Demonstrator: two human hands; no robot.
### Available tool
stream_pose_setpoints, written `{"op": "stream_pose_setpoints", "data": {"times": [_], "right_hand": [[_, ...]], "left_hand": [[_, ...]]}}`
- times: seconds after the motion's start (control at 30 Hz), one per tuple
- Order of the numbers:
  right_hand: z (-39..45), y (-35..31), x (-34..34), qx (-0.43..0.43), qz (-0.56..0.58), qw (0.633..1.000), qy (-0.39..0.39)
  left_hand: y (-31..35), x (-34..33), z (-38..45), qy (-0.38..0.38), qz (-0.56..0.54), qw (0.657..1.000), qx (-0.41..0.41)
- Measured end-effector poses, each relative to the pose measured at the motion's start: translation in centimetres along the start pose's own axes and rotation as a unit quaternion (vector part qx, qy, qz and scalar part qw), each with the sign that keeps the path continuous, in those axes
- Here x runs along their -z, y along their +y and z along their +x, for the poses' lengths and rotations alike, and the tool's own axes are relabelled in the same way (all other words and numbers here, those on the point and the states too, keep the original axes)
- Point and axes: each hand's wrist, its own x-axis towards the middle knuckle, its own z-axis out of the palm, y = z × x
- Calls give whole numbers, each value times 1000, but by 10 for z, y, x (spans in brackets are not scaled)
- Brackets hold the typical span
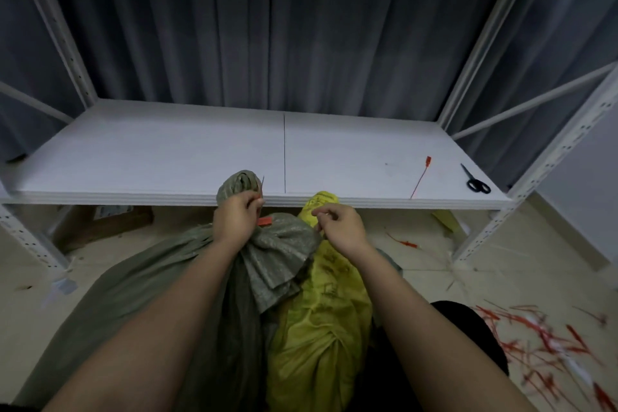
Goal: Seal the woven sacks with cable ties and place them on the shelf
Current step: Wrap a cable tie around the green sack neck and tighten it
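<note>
The left hand [238,216] grips the bunched neck of the grey-green woven sack [267,254], its fingers curled and pinching a red cable tie [264,220] against the gathered cloth. The right hand [341,224] sits just beside it, fingertips pinched together at the top of a yellow sack [321,321]; what they pinch is too small to tell. Both sacks stand on the floor, touching, in front of the white shelf [150,157]. On the shelf board to the right lie a loose red cable tie [420,177] and black scissors [476,181]. Red tie scraps [541,341] litter the floor at right.
</note>
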Motion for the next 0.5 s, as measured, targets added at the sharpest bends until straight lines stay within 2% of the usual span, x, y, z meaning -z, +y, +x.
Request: {"op": "stream_pose_setpoints", "data": {"times": [0.1, 0.23, 0.5], "right_hand": [[20, 27, 18, -29, -11, 999, 15], [43, 58, 47, -35, -43, 998, 16], [102, 108, 136, -76, -22, 990, 114]], "left_hand": [[8, -20, 15, -39, 95, 994, -20], [36, -46, 36, -50, 211, 969, -121], [150, -140, 71, -83, 231, 930, -273]]}}
